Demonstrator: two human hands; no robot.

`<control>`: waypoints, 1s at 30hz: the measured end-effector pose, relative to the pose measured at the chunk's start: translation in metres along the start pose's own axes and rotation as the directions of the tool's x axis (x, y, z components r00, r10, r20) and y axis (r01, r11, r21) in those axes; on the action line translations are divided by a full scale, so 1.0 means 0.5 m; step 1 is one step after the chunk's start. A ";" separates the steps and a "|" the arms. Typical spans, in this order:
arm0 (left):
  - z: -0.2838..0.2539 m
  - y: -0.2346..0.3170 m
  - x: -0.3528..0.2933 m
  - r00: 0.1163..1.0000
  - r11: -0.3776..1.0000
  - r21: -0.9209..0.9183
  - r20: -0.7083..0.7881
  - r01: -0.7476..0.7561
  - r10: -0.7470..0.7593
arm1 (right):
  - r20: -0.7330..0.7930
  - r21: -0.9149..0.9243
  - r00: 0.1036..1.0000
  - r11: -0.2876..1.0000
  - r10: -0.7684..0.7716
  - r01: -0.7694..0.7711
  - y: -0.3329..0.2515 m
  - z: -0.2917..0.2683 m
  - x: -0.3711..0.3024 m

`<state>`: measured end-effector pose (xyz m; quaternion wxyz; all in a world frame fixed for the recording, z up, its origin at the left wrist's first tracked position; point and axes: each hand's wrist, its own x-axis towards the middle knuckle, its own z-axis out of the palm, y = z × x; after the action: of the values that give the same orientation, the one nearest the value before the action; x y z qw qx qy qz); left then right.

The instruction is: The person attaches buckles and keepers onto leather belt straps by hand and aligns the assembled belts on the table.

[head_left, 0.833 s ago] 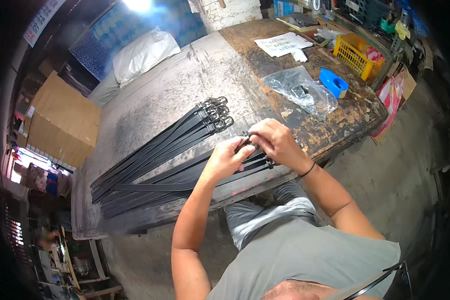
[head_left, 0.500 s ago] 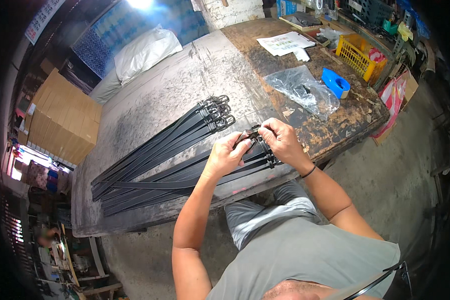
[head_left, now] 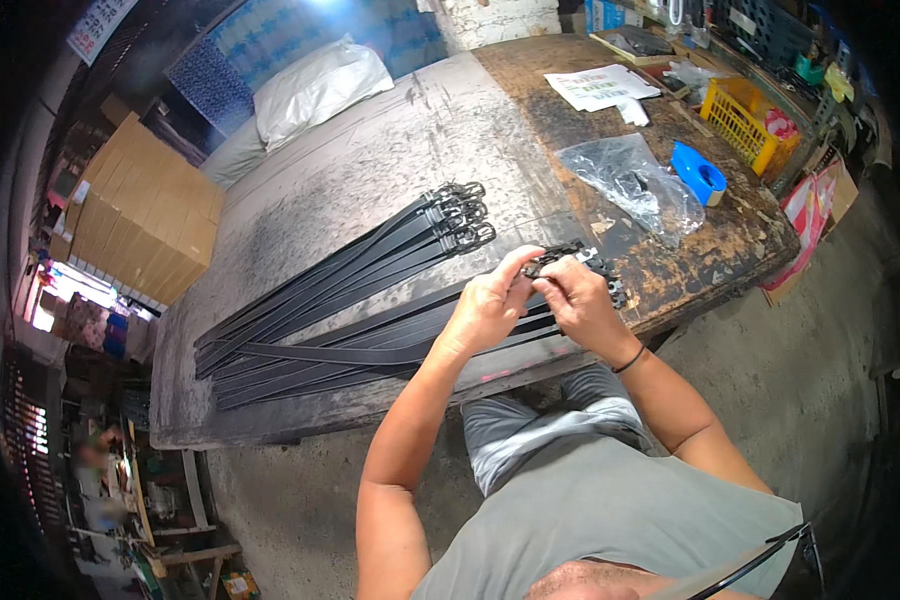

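Several black belts lie on the worktable in two groups. The far pile of belts (head_left: 340,265) has its buckles (head_left: 460,215) bunched at the right end. In the near group of belts (head_left: 370,340), the buckle ends reach under and past my hands. My left hand (head_left: 490,308) pinches the end of one belt by its dark buckle (head_left: 544,262). My right hand (head_left: 582,308) is closed on the same end, its thumb and fingertips meeting close to the left ones. Fingers partly hide the buckle.
On the worktable (head_left: 440,120) lie a clear plastic bag (head_left: 635,190), a blue tape dispenser (head_left: 698,174) and paper sheets (head_left: 600,88). A yellow crate (head_left: 740,125) stands at the right. White sacks (head_left: 320,95) rest at the back, cardboard boxes (head_left: 145,210) at left.
The whole view has shifted, with the table scene sitting further right. My hands have drawn closer together at the belt's buckle end, and the right fingers now meet the left ones.
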<state>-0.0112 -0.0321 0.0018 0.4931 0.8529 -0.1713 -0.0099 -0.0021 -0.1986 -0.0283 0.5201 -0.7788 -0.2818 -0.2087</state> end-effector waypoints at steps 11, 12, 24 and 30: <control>-0.016 0.031 -0.030 0.980 0.990 0.004 0.141 -0.139 0.137 | 0.457 0.696 0.693 0.261 0.557 -0.669 0.062 0.031 -0.031; -0.011 0.026 -0.031 0.972 0.983 -0.039 0.147 -0.179 0.183 | 0.423 0.750 0.739 0.256 0.524 -0.610 0.052 0.035 -0.024; 0.022 0.048 -0.028 0.995 0.998 -0.018 -0.079 -0.064 0.063 | 0.068 0.624 0.917 0.701 0.392 -0.346 -0.021 -0.021 0.001; 0.027 0.038 -0.023 0.976 0.993 0.005 -0.182 -0.117 0.116 | -0.085 0.459 0.975 0.877 0.204 -0.143 -0.022 -0.014 0.005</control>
<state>-0.0300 -0.0485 0.0090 0.5087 0.8374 -0.1752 0.0966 -0.0076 -0.2012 -0.0168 0.7202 -0.6439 -0.2167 -0.1408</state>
